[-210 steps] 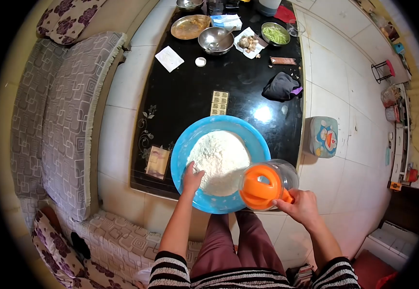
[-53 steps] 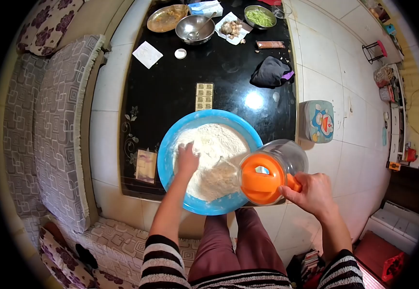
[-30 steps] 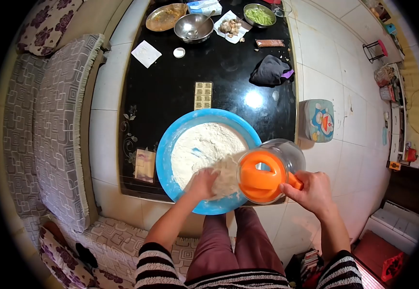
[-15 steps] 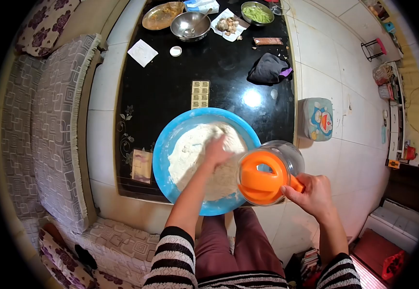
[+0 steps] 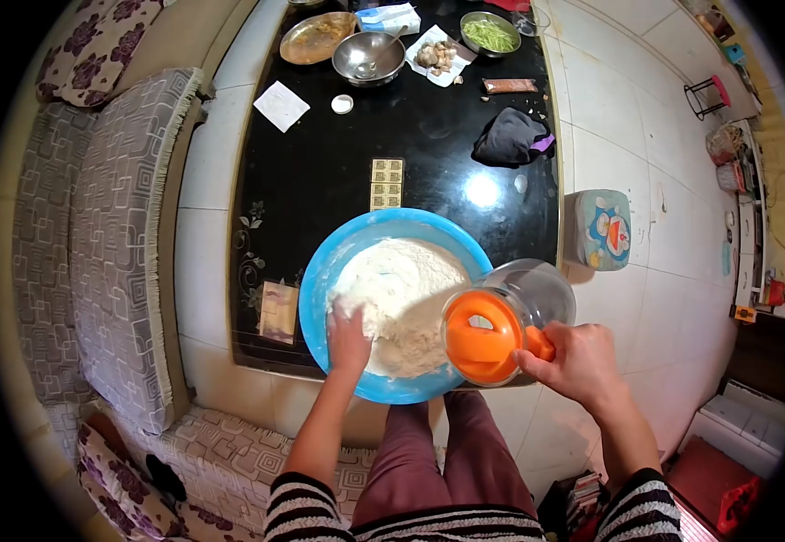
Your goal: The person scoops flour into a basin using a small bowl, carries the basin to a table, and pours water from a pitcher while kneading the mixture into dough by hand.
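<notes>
A blue basin [image 5: 317, 271] stands at the near edge of the black table, with white flour [image 5: 411, 271] inside. My left hand [image 5: 349, 339] is in the flour at the basin's left side, fingers apart, their tips partly hidden in it. My right hand [image 5: 578, 361] is closed round the handle of a clear jug [image 5: 546, 294] with an orange lid [image 5: 481, 337]. The jug is tilted over the basin's right rim, its lid towards the flour. Any stream of water is too faint to make out.
Behind the basin on the black table [image 5: 320, 181] lie a gold-patterned strip [image 5: 386, 184] and a dark cloth [image 5: 508, 138]. Farther back are a steel bowl [image 5: 368, 59], a tray [image 5: 317, 38], garlic on paper [image 5: 435, 57] and a bowl of green shreds [image 5: 490, 34]. A stool [image 5: 602, 230] stands right.
My left hand has moved through the flour from the middle to the left side of the basin. My right hand still holds the tilted jug at the right rim. The view has shifted slightly.
</notes>
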Demonstrator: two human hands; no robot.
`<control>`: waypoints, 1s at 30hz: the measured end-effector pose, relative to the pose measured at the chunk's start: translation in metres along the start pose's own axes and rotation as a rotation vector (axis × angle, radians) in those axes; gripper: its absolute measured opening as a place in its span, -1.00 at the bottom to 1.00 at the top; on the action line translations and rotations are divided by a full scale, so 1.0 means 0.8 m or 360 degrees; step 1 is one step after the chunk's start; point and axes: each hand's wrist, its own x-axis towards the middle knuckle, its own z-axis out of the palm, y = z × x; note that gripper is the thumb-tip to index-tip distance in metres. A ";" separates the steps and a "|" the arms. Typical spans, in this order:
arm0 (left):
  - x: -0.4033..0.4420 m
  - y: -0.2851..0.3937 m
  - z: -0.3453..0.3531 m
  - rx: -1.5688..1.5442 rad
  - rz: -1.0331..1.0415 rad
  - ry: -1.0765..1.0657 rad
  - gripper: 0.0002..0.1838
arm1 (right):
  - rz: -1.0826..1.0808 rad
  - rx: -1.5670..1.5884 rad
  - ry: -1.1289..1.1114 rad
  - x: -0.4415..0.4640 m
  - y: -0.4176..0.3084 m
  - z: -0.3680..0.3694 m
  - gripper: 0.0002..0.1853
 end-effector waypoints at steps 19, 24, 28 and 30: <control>-0.055 0.044 0.025 -0.0887 0.0062 -0.0288 -0.50 | 0.0057 0.0049 0.0014 -0.007 0.025 -0.006 -0.60; -0.044 0.067 0.064 -0.0327 0.1126 -0.0395 -0.62 | 0.0201 0.0174 -0.0006 -0.006 0.034 -0.009 -0.58; 0.004 0.086 0.084 -0.0043 0.1311 -0.0468 -0.63 | 0.0300 0.0130 -0.0048 -0.004 0.035 -0.010 -0.57; 0.032 0.091 0.084 0.0069 0.1285 -0.0615 -0.61 | 0.0291 0.0144 -0.0021 -0.002 0.037 -0.007 -0.56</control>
